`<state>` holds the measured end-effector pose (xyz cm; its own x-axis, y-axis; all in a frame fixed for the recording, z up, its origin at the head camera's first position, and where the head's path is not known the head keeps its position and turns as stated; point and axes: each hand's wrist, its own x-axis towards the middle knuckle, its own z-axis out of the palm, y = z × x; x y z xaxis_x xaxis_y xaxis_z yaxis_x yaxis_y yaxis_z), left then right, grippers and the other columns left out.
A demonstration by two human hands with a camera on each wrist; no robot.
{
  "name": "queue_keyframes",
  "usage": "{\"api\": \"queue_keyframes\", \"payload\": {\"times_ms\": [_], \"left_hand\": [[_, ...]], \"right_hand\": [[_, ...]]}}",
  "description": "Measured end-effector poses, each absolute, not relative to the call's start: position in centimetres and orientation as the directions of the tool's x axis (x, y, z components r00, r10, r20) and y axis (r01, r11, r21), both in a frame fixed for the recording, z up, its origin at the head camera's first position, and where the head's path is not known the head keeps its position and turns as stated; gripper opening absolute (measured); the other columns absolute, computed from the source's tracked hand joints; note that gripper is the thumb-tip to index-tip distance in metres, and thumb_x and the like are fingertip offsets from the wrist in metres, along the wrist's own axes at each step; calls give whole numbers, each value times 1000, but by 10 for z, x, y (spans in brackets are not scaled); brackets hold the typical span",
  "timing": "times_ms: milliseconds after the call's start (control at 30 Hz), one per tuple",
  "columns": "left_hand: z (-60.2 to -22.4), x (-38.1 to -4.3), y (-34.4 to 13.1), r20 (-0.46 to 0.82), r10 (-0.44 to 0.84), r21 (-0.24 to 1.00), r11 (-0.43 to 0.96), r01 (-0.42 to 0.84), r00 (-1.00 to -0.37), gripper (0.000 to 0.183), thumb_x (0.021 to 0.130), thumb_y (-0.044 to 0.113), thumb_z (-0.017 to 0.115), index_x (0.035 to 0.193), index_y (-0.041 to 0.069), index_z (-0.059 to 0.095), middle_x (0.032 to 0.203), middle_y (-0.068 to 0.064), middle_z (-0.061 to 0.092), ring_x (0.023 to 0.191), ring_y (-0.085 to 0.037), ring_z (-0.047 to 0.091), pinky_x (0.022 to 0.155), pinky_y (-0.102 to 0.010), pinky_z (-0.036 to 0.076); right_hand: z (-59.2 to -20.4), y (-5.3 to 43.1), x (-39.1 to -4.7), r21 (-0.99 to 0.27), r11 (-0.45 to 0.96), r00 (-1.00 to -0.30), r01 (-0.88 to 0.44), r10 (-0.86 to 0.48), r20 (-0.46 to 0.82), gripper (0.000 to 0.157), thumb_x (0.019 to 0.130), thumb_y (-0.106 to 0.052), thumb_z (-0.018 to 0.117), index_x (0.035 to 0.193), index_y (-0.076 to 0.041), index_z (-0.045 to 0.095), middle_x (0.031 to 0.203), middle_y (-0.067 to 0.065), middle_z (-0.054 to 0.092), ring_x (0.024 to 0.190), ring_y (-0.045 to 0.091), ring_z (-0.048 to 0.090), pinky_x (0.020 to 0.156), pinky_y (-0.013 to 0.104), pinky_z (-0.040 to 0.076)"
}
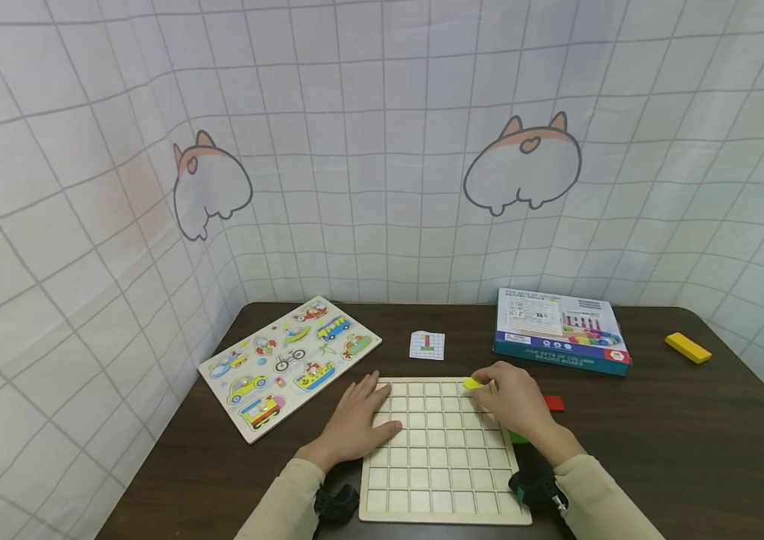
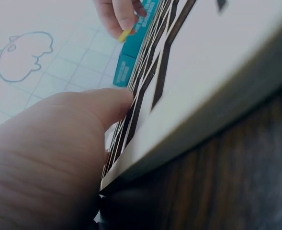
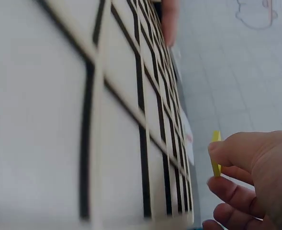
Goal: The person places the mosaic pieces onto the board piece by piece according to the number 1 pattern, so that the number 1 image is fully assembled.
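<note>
A pale wooden grid board [image 1: 427,457] lies on the dark table in front of me. My left hand [image 1: 355,421] rests on its upper left edge, thumb and fingers spread over the outer squares. Near the far right corner my right hand [image 1: 513,397] pinches a small flat yellow tile [image 1: 472,383] between thumb and fingers. In the right wrist view the yellow tile [image 3: 216,153] stands on edge in the pinch, beside the board. Partly hidden by the right forearm are a red piece [image 1: 554,403] and a green piece [image 1: 518,438] at the board's right side.
A picture puzzle board [image 1: 290,367] lies tilted at the left. Beyond the grid board is a small card [image 1: 427,346] with a red and green figure. A blue and white box [image 1: 560,331] stands at the back right, with a yellow block [image 1: 688,348] farther right.
</note>
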<state>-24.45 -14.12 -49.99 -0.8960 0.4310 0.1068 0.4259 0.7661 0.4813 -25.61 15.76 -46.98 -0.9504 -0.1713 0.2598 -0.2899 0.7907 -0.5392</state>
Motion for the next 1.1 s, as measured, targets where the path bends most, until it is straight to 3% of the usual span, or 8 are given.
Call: {"api": "queue_keyframes", "payload": {"times_ms": [200, 933, 1100], "left_hand": [[-501, -247, -142, 131, 431, 479, 761, 438, -893, 62, 96, 42, 57, 146, 7, 46, 159, -18, 24, 148, -33, 18, 120, -52, 11], [-502, -246, -142, 96, 421, 469, 780, 414, -902, 63, 97, 45, 56, 148, 10, 44, 160, -14, 21, 149, -30, 15, 120, -51, 10], [-501, -246, -141, 95, 420, 468, 782, 413, -903, 63, 96, 46, 56, 148, 10, 45, 160, -14, 22, 149, -30, 15, 120, -51, 10]], "right_hand": [[-470, 139, -252, -550, 777, -950, -306, -211, 231, 28, 85, -17, 75, 112, -11, 74, 102, 0, 66, 83, 17, 58, 70, 35, 52], [-472, 96, -258, -541, 750, -924, -382, -307, 227, 22, 82, -18, 79, 104, -13, 77, 94, -5, 66, 84, 12, 61, 74, 33, 53], [-472, 91, -257, -551, 741, -923, -384, -325, 206, 21, 83, -18, 78, 104, -13, 76, 96, -6, 65, 79, 9, 56, 72, 30, 51]]}}
